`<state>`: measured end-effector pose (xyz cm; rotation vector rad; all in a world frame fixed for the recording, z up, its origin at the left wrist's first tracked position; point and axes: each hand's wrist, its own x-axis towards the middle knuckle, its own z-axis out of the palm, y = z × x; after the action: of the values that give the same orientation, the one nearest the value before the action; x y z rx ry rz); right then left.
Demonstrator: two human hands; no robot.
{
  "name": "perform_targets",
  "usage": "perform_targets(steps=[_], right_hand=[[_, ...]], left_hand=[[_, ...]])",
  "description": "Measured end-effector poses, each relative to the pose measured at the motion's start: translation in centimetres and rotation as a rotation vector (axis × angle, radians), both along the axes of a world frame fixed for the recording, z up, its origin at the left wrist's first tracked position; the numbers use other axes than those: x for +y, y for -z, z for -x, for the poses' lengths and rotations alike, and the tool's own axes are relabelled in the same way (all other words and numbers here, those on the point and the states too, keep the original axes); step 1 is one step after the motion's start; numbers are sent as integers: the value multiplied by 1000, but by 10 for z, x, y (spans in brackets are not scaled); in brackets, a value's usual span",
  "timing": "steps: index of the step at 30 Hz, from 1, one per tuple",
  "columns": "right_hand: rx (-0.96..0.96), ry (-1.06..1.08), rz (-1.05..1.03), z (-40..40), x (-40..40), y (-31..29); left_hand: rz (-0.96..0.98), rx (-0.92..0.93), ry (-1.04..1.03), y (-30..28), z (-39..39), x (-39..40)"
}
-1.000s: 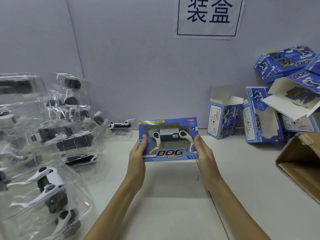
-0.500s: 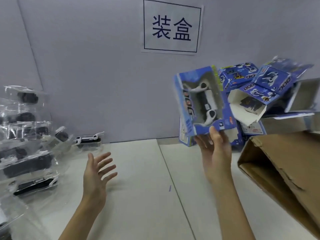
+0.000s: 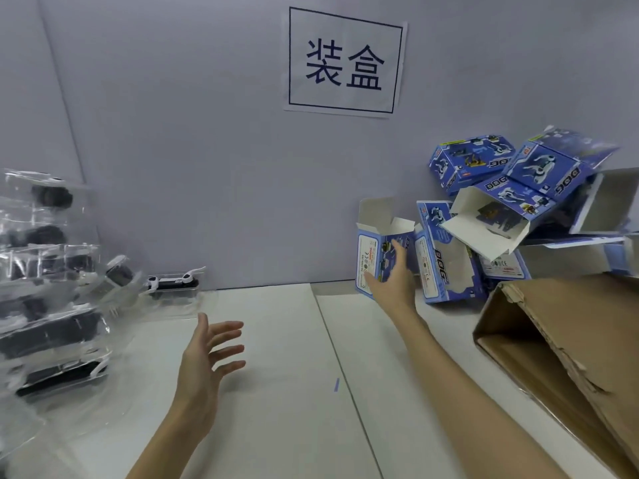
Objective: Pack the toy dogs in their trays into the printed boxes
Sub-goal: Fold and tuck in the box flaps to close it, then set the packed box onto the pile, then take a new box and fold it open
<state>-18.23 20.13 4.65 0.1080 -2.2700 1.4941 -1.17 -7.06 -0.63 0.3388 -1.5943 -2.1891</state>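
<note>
Head view: right hand (image 3: 392, 281) fingers spread, touching upright open-topped blue printed box (image 3: 375, 257); left hand (image 3: 207, 354) splayed, empty.

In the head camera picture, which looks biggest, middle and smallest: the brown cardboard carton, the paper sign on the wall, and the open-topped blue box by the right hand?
1. Brown cardboard carton, though nearness to the camera inflates it.
2. Paper sign.
3. Open-topped blue box.

Right hand (image 3: 392, 283) reaches the open-topped printed box (image 3: 382, 250), seemingly touching it. Left hand (image 3: 207, 354) hovers spread, well apart from that box.
</note>
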Motion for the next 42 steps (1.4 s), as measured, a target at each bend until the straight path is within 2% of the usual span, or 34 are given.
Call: perform_targets(steps=[3, 10, 13, 17, 20, 22, 24, 26, 30, 31, 34, 36, 39, 42], right_hand=[[-80, 29, -276, 35, -3, -18], [-244, -5, -320, 93, 2, -35], [-143, 39, -333, 87, -7, -26], [96, 65, -503, 39, -27, -17], [200, -3, -540, -14, -49, -10], [249, -63, -528, -53, -67, -6], [327, -105, -506, -89, -84, -4], [420, -149, -448, -120, -99, -3], [504, -531, -168, -153, -113, 3], [551, -565, -115, -155, -112, 4], [676, -308, 79, -140, -98, 8], [539, -256, 235, -127, -88, 12], [268, -486, 221, -121, -82, 21], [255, -555, 245, -123, -86, 24]], left_hand=[[19, 2, -14, 3, 2, 3], [29, -1, -9, 8, 8, 6], [34, -8, -15, 5, 10, 5], [86, -15, -7, 1, 10, 7], [289, 42, -35, 1, 6, 15], [554, 87, -53, 4, 3, 21], [808, 193, -85, 7, -1, 28], [940, 314, -100, 8, -4, 33], [807, 442, -122, 1, -5, 33], [773, 447, -127, -1, -6, 28], [546, 408, 24, -10, -9, 13], [459, 369, 93, -14, -11, 7], [427, 351, 202, -12, -11, 8], [425, 349, 258, -11, -9, 8]])
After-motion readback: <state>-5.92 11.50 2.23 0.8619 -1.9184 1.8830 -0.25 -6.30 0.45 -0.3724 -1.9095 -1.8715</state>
